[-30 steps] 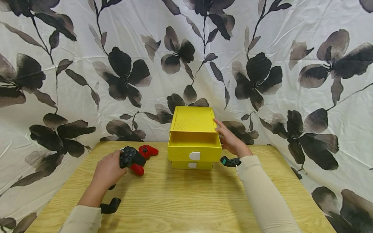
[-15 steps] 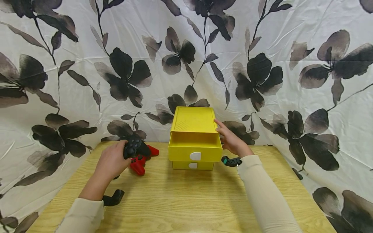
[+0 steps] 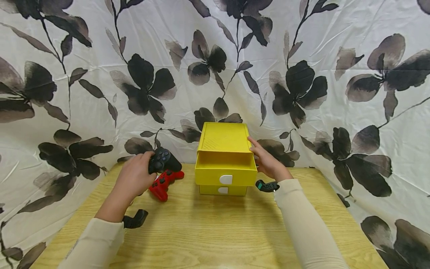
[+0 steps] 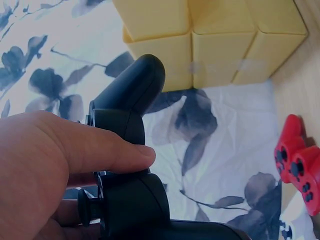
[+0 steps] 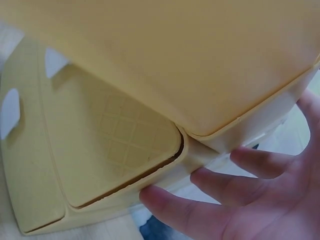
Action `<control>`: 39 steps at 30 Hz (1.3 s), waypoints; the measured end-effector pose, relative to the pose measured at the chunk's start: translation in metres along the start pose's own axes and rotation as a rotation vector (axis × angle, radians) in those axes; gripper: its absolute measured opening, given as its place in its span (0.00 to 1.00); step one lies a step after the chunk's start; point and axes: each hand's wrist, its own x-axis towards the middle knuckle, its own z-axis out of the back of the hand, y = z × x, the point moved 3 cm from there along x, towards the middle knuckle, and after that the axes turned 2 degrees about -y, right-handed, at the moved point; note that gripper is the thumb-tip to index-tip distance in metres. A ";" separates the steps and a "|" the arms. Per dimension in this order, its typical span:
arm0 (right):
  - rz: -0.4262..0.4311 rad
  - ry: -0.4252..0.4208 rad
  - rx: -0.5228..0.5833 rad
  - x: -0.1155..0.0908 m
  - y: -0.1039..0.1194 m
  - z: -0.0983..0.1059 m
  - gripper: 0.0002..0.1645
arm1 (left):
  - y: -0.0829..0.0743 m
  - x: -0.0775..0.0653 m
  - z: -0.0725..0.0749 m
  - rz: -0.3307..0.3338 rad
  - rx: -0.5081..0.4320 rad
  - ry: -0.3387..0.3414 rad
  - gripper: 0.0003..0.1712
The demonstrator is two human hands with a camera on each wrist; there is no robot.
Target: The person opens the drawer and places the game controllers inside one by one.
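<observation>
My left hand (image 3: 134, 177) grips a black game controller (image 3: 165, 161), holding it up over the left part of the table. The left wrist view shows my thumb lying across the middle of this black controller (image 4: 132, 200). Close below it in the head view is a red game controller (image 3: 161, 186). In the middle stands a yellow drawer unit (image 3: 224, 138), its top drawer (image 3: 209, 176) pulled out toward me. My right hand (image 3: 268, 161) rests against the unit's right side; in the right wrist view its fingertips (image 5: 152, 195) touch the side wall, fingers spread.
White pull tabs (image 5: 10, 114) mark the lower drawers. Beside the red controller lies a white object with a black part (image 4: 287, 227), cut off by the frame. The wooden table (image 3: 208, 231) backs onto a floral cloth (image 3: 248, 93) hanging behind and at both sides.
My left hand has lifted the black controller and carried it right and away from me, showing more of the red one. The right hand and the drawer unit stay where they were.
</observation>
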 end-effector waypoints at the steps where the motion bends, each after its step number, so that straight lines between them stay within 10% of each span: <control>1: 0.000 -0.002 0.001 0.000 0.000 0.000 0.36 | -0.002 0.001 0.001 -0.007 0.002 -0.006 0.36; 39: 0.007 -0.016 0.010 0.001 -0.002 0.000 0.34 | -0.060 0.043 0.034 -0.128 0.043 -0.011 0.36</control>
